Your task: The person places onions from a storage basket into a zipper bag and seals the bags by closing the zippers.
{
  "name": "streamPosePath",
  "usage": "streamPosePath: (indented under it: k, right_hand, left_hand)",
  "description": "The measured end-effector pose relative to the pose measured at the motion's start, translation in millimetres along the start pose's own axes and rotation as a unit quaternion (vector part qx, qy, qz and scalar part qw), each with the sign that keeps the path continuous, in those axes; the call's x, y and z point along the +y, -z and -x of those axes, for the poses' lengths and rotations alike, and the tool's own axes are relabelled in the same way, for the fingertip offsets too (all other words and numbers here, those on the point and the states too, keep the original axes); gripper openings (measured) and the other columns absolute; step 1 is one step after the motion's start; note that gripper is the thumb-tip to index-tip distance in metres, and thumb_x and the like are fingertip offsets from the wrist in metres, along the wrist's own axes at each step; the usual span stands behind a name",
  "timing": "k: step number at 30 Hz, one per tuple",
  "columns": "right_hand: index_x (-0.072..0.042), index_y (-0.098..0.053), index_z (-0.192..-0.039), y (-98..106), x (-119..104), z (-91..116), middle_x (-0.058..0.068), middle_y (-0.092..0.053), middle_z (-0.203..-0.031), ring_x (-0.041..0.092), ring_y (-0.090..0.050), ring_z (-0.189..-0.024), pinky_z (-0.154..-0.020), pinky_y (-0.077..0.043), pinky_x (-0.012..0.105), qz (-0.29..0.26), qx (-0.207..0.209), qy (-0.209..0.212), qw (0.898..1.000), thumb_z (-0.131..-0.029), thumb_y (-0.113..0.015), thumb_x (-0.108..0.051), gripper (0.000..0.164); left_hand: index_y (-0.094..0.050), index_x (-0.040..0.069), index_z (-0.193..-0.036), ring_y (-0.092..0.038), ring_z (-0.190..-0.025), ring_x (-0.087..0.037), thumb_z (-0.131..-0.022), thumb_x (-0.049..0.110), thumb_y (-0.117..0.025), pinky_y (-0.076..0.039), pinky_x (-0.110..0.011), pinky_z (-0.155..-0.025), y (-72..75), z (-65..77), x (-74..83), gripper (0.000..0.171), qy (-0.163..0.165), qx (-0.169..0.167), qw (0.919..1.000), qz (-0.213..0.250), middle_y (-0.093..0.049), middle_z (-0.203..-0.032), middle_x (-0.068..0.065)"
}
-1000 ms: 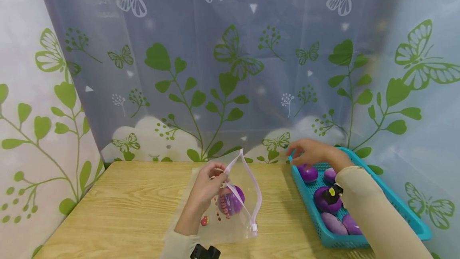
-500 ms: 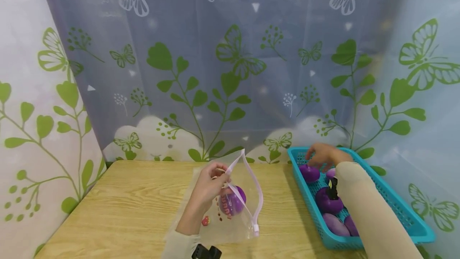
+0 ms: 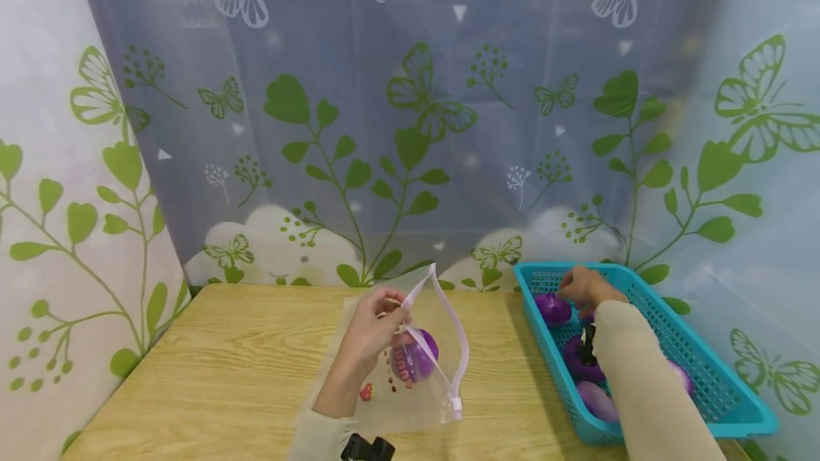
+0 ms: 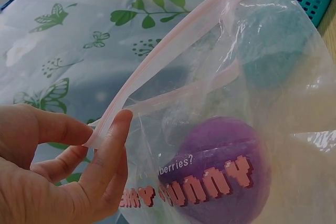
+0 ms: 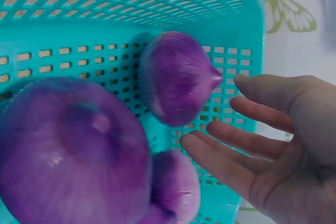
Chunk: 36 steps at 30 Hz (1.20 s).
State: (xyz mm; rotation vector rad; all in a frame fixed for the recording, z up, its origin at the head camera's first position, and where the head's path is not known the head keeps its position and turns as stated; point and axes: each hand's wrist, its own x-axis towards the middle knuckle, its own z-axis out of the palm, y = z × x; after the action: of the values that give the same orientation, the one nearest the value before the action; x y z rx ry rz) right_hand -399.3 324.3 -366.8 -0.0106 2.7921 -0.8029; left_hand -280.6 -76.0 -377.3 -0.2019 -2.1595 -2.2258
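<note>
My left hand (image 3: 374, 326) pinches the pink zip edge of a clear slider zip bag (image 3: 419, 404), whose mouth gapes toward the right. Inside the bag lies a purple onion (image 3: 424, 356), partly covered by printed pink letters in the left wrist view. My right hand (image 3: 586, 290) is inside the teal basket (image 3: 730, 422), near its far end. In the right wrist view, its fingers are spread and relaxed beside a purple onion (image 5: 176, 80) with a pointed tip, a small gap between them. A larger onion (image 5: 73, 156) and a paler one (image 5: 181, 184) lie close by.
The basket stands on the right of the wooden table (image 3: 218, 361), with several onions in it, some hidden under my right forearm. Behind the table hangs a curtain (image 3: 346, 126) printed with leaves and butterflies.
My right hand has moved from the basket's far left corner rightward and down into the basket, beside the far onion. My left hand keeps its pinch on the bag.
</note>
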Motion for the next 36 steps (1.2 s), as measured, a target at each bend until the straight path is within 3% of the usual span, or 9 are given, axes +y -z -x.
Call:
streamPosePath:
  k: [11, 19, 23, 28, 36]
  right_hand:
    - [0.02, -0.035, -0.144, -13.2, 11.0, -9.7, 0.046, -0.04, -0.143, 0.042, -0.07, -0.098, -0.086, -0.063, 0.049, 0.013, -0.027, -0.022, 0.999, -0.105, -0.05, -0.016, 0.056]
    - [0.018, -0.033, -0.146, -21.7, 13.0, -12.2, 0.048, -0.042, -0.136, 0.049, -0.068, -0.104, -0.085, -0.064, 0.052, -0.03, -0.053, 0.001, 0.998, -0.109, -0.043, -0.013, 0.049]
    - [0.015, -0.039, -0.144, -21.8, 11.1, -12.2, 0.047, -0.045, -0.133, 0.054, -0.062, -0.115, -0.082, -0.064, 0.053, -0.061, -0.035, 0.02, 0.997, -0.108, -0.045, -0.008, 0.043]
    - [0.014, -0.037, -0.146, -20.7, 11.9, -13.6, 0.046, -0.043, -0.137, 0.057, -0.054, -0.125, -0.087, -0.063, 0.055, -0.112, -0.013, 0.024, 0.993, -0.105, -0.05, -0.006, 0.048]
    - [0.011, -0.037, -0.149, -19.2, 16.0, -14.7, 0.044, -0.036, -0.145, 0.058, -0.049, -0.131, -0.092, -0.061, 0.059, -0.146, -0.027, 0.032, 0.988, -0.103, -0.057, -0.008, 0.055]
  left_hand:
    - [-0.059, -0.006, -0.111, -0.061, -0.084, -0.019, -0.101, 0.0, -0.059, -0.067, -0.035, -0.071, 0.3, 0.5, 2.8, 0.012, -0.002, 0.003, 1.0, -0.003, -0.056, -0.094, -0.011]
    - [-0.059, -0.006, -0.111, -0.061, -0.085, -0.019, -0.101, 0.0, -0.058, -0.067, -0.035, -0.071, 0.8, 0.6, 2.9, 0.012, 0.001, 0.002, 1.0, 0.001, -0.055, -0.093, -0.01]
    - [-0.059, -0.006, -0.111, -0.06, -0.085, -0.019, -0.101, 0.0, -0.058, -0.067, -0.036, -0.071, 1.4, 1.0, 3.4, 0.011, -0.001, 0.004, 1.0, 0.001, -0.055, -0.093, -0.01]
    - [-0.059, -0.006, -0.111, -0.061, -0.086, -0.019, -0.101, 0.0, -0.058, -0.067, -0.036, -0.071, 1.5, 0.8, 3.4, 0.011, -0.002, 0.003, 1.0, 0.0, -0.055, -0.094, -0.011]
    - [-0.059, -0.006, -0.111, -0.061, -0.086, -0.02, -0.101, -0.001, -0.058, -0.067, -0.036, -0.071, 1.8, -0.3, 1.8, 0.011, -0.007, 0.002, 1.0, 0.001, -0.055, -0.093, -0.01]
